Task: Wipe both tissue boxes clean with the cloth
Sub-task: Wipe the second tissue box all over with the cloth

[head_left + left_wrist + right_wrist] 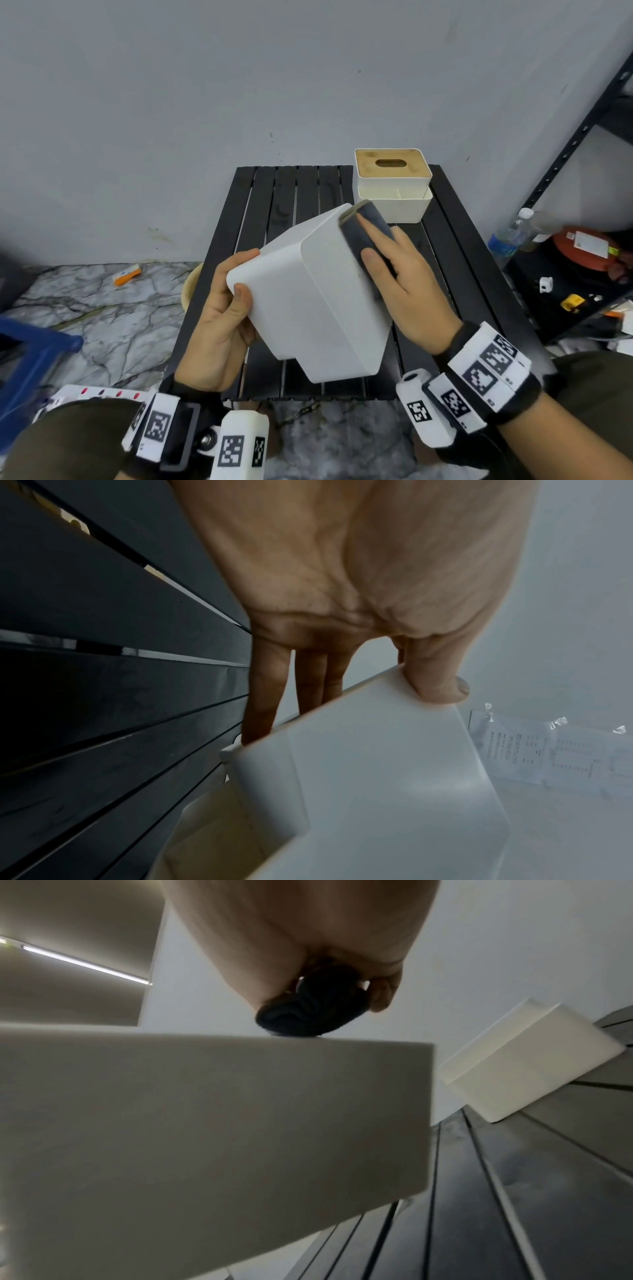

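A plain white tissue box (308, 308) is held tilted above the black slatted table (291, 192). My left hand (236, 291) grips its near left corner, thumb on the face and fingers behind; the left wrist view shows the same hand (342, 669) and box (377, 777). My right hand (387, 274) presses a folded dark grey cloth (368, 226) flat against the box's upper right side with straight fingers. In the right wrist view the cloth (308, 1012) is bunched under the palm on the box (205, 1110). A second white tissue box (394, 185) with a wooden lid stands at the table's back right and shows again (531, 1061).
A grey wall runs close behind the table. To the right stands a black metal shelf (582, 137) with a water bottle (510, 233) and small clutter. A blue stool (27, 349) is at the left on the marble floor, with a white power strip (96, 392) nearby.
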